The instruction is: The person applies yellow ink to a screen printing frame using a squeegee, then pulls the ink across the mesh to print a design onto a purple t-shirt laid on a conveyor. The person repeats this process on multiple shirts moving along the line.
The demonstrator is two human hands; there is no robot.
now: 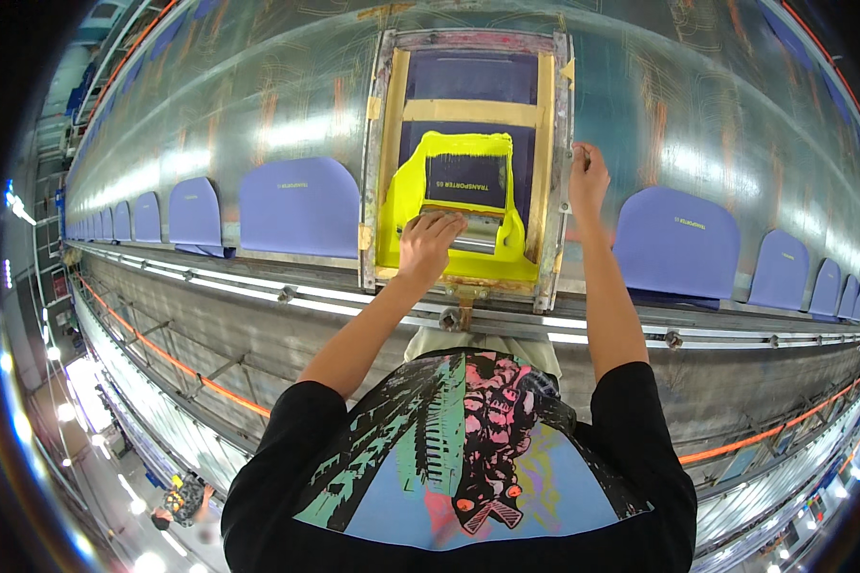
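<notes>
Screen-printing frame (478, 39), seen from the head camera, lay flat on a long metal-topped table (683, 119), directly in front of the person. Inside it, bright yellow ink (409, 196) spread over the lower part of the mesh, surrounding a dark rectangular patch (463, 172) with small lettering. A strip of tan tape (473, 113) crossed the mesh above the ink.

The left hand (432, 245) held a squeegee (478, 237), its fingers bent over the left part of the tool; the squeegee sat crosswise in the ink, just below the dark patch. The right hand (589, 181) was at the frame's right bar, fingers curled in; whether they gripped the bar or only rested against it could not be told.

Purple rounded panels with small yellow lettering lay in a row along the table's near edge, the nearest being the left panel (299, 210) and the right panel (677, 244), one on either side of the frame. A metal rail (325, 304) ran along that edge. Far off at lower left, another person (186, 501) was visible.
</notes>
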